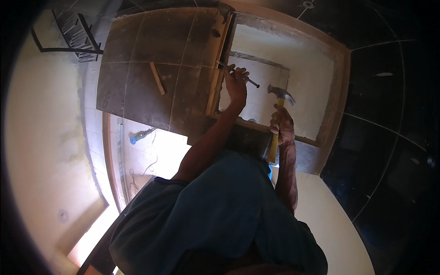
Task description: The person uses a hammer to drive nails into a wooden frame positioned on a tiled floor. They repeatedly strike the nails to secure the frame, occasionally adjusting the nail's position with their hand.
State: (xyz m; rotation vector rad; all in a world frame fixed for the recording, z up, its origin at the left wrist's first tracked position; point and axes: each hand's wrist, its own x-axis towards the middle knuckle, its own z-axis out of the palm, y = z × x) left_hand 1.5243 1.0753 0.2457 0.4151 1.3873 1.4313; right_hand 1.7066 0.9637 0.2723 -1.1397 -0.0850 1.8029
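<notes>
My left hand (pixel 236 86) is closed around a thin metal chisel (pixel 253 83). One end of the chisel meets the left edge (pixel 213 89) of a rectangular opening in a dark tiled counter (pixel 151 39); its other end points right, toward the hammer. My right hand (pixel 283 124) grips a claw hammer (pixel 280 91) partway along its yellow handle. The hammer head is held over the opening, a short way right of the chisel's free end and apart from it. Pale surfaces (pixel 311 68) show down inside the opening.
A short wooden strip (pixel 157 78) lies on the counter left of my left hand. A black metal rack (pixel 75 39) stands at the far left. Below the counter, a blue tool (pixel 137 137) lies near a cord. Dark tiled wall (pixel 380 96) rises on the right.
</notes>
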